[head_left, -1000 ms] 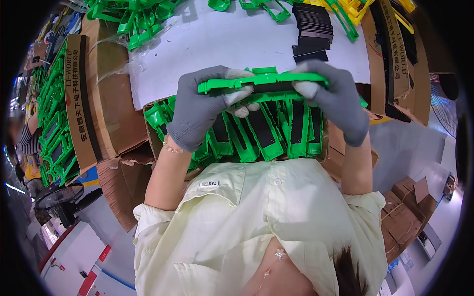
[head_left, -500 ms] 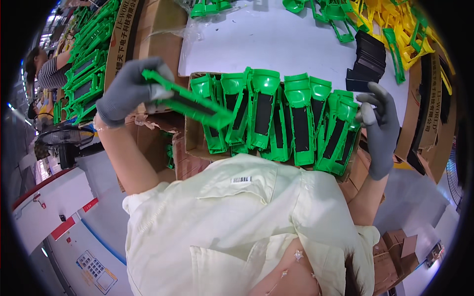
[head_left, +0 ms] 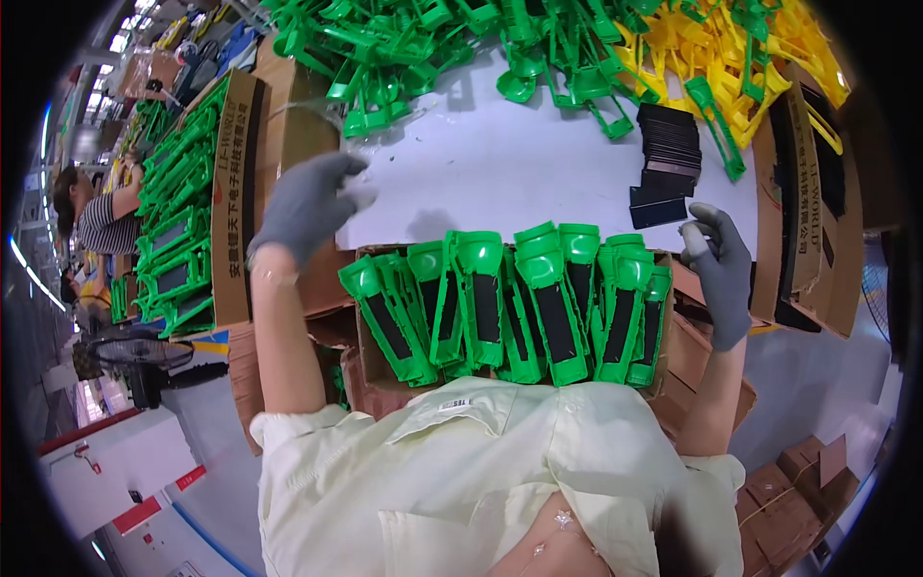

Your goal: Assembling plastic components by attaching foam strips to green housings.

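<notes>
My left hand point(head_left: 310, 207), in a grey glove with pale fingertips, hovers over the left edge of the white tabletop, fingers apart and holding nothing. Below it, a cardboard box point(head_left: 368, 344) in front of my body holds a row of green plastic housings point(head_left: 481, 298), each with a dark strip in its long body. The leftmost housing point(head_left: 387, 317) leans to the left. My right hand point(head_left: 721, 274), gloved alike, is beside a fanned stack of flat black strips point(head_left: 670, 144). Its bent fingers and thumb are apart, with nothing visible between them. The closest black strip point(head_left: 660, 213) lies just left of its fingertips.
Loose green housings point(head_left: 404, 58) heap along the far side of the white tabletop point(head_left: 452, 168), with yellow ones point(head_left: 745, 58) at far right. Tall cartons point(head_left: 236, 192) flank both sides. Further left, a black fan point(head_left: 139, 361) and a person in a striped top point(head_left: 106, 216) are visible.
My left hand has let go of a green housing, which now stands at the box's left end, and has moved away over the tabletop. My right hand now sits closer to the black strips.
</notes>
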`<state>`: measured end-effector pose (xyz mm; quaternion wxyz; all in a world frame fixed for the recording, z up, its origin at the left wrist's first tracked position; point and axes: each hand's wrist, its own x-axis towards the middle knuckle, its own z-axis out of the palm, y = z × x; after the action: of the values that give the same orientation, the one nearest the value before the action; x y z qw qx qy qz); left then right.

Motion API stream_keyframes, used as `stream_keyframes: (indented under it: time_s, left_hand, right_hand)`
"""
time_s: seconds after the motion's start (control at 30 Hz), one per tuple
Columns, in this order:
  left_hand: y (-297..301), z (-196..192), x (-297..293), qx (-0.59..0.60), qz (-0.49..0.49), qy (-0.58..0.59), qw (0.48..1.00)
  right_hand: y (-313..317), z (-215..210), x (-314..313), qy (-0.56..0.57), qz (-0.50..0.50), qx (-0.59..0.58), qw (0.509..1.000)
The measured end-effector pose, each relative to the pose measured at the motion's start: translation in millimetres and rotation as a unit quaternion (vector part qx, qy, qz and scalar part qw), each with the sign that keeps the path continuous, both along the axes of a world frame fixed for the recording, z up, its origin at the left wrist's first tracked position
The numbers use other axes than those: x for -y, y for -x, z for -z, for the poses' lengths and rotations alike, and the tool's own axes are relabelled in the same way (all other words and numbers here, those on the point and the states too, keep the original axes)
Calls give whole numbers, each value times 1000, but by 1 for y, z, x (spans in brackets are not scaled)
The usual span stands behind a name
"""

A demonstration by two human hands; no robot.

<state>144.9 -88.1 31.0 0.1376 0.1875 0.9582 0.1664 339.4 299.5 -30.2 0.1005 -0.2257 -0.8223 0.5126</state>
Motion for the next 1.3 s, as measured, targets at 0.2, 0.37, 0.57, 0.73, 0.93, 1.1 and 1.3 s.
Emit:
stream_keyframes:
  time_s: [0.2,0.37,0.57,0.73,0.93,1.1,1.3]
  left_hand:
    - [103,94,-122,-12,24,-184,983]
    - [143,130,-180,-44,-27,-44,998]
    - [134,136,-128,85,61,-258,960]
    - [74,92,-65,247,-108,-248,931]
    - [29,60,-24,176,-213,-412,868]
    - [2,45,-5,103,-234,-443,859]
    - [-25,35,-15,111,-224,-544,801]
  right_hand:
    - [18,15,-21,-70,-5,5,998]
    - [17,20,-30,-121,-10,51,991]
    - [19,26,-38,-194,-74,17,978]
    - [44,33,-33,-421,-307,-43,852]
    - [67,27,-30,-475,-398,2,785]
    - [68,15,-25,-445,-366,-58,815]
    - [66,24,-28,-459,-320,-75,825]
